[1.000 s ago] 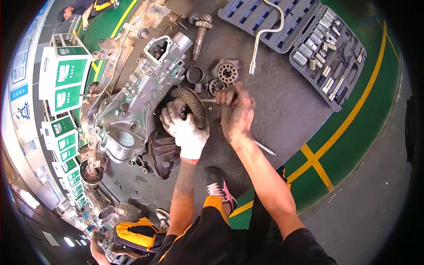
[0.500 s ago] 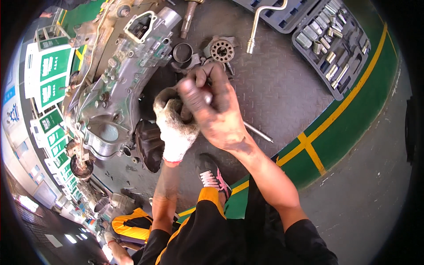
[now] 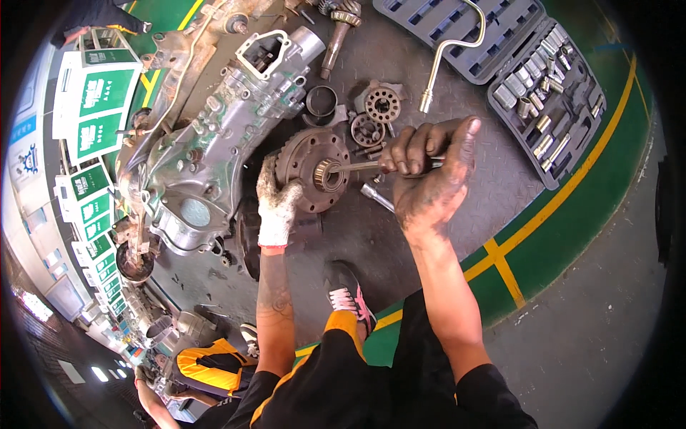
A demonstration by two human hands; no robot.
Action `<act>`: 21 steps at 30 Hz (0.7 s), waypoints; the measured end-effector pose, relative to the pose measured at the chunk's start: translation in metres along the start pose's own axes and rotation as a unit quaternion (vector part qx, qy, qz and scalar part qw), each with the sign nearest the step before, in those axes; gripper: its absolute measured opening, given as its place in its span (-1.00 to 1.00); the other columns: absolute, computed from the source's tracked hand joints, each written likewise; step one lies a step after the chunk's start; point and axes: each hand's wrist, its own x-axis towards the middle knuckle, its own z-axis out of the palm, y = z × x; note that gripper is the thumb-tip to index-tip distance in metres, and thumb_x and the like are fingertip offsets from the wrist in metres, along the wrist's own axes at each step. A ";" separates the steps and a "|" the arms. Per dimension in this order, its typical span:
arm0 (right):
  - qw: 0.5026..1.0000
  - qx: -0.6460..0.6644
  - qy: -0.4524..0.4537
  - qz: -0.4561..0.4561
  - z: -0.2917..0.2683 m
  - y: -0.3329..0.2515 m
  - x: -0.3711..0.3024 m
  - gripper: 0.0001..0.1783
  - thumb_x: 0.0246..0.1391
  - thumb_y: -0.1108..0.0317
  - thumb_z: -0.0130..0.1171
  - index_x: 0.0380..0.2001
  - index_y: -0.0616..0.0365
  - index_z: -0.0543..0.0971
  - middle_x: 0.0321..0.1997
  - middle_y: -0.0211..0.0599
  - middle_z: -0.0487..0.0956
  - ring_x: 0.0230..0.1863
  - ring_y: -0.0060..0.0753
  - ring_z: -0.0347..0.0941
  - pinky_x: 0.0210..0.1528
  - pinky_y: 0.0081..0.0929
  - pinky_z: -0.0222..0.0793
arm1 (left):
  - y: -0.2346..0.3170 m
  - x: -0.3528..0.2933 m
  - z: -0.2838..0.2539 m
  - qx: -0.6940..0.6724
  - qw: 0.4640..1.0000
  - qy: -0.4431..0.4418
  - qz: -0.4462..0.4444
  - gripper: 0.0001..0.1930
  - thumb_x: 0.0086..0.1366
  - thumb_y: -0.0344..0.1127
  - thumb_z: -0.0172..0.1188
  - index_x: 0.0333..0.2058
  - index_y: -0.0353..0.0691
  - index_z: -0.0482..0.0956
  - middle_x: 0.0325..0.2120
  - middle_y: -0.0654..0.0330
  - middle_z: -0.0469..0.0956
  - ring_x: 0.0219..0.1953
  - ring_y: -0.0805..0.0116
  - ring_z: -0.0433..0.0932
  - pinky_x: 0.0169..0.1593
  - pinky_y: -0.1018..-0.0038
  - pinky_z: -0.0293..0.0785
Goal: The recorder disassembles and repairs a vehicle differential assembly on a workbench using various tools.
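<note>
Since half a sec ago, R hand [image 3: 432, 175] has swung off to the right, clear of the L hand [image 3: 277, 204], & gear's flat face now shows. Ring gear [image 3: 306, 159] sits mid-frame, just left of ctr, tilted toward camera. Gloved L hand grips its left edge: thumb on front face, other fingers narrowed round rim, tips partly hidden. Bare R hand, ctr-right, fingers curled round slim metal tool [image 3: 359, 166], one digit sticking out to upper right; tool's tip meets bearing [image 3: 324, 176] on gear's hub, can't tell if inserted. Alu. housing [image 3: 221, 154] left of gear, pinion shaft [image 3: 334, 51] top ctr, cranked bar [image 3: 433, 71] upper right of ctr, nr open socket case [image 3: 475, 72], upper right.
</note>
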 end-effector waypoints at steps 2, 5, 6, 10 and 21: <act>1.000 0.012 -0.003 0.005 0.010 0.007 0.006 -0.38 0.33 -0.27 -0.06 -0.57 0.02 0.22 -0.71 -0.42 0.11 -0.65 -0.44 0.09 -0.51 -0.38 0.15 | -0.010 0.003 -0.013 -0.006 1.000 -0.003 -0.018 -0.37 0.00 -0.58 0.15 0.15 -0.34 0.38 -0.02 0.12 0.52 0.01 0.33 0.50 0.14 0.39 0.44; 0.998 -0.020 -0.048 -0.026 0.021 0.007 0.009 -0.40 0.33 -0.23 -0.03 -0.52 0.07 0.26 -0.67 -0.38 0.16 -0.63 -0.42 0.13 -0.51 -0.36 0.17 | -0.003 -0.009 -0.002 -0.055 0.997 0.034 -0.041 -0.40 0.03 -0.56 0.17 0.14 -0.33 0.39 -0.05 0.11 0.56 -0.02 0.35 0.53 0.11 0.41 0.46; 0.996 -0.040 -0.064 -0.037 0.023 0.008 0.008 -0.41 0.34 -0.21 -0.03 -0.52 0.09 0.26 -0.67 -0.37 0.17 -0.63 -0.42 0.14 -0.51 -0.36 0.19 | 0.001 -0.010 0.002 -0.010 1.000 0.020 -0.011 -0.41 0.02 -0.56 0.17 0.12 -0.32 0.40 -0.06 0.11 0.56 -0.03 0.34 0.54 0.09 0.41 0.47; 0.991 -0.078 -0.104 -0.043 0.027 0.008 0.005 -0.40 0.37 -0.19 -0.10 -0.50 0.12 0.26 -0.67 -0.34 0.18 -0.63 -0.40 0.19 -0.52 -0.36 0.21 | 0.018 -0.021 0.024 0.135 0.984 0.019 0.114 -0.44 -0.12 -0.55 0.23 -0.01 -0.35 0.47 -0.12 0.02 0.54 -0.09 0.17 0.57 0.03 0.33 0.50; 0.943 -0.259 -0.172 -0.117 0.023 0.011 -0.019 -0.39 0.44 -0.09 -0.16 -0.57 0.17 0.28 -0.77 -0.28 0.20 -0.71 -0.39 0.17 -0.62 -0.44 0.13 | 0.023 -0.028 0.046 0.239 0.899 0.003 0.367 -0.46 -0.35 -0.37 0.42 -0.26 -0.28 0.49 -0.12 0.02 0.52 -0.05 -0.11 0.48 0.05 0.05 0.36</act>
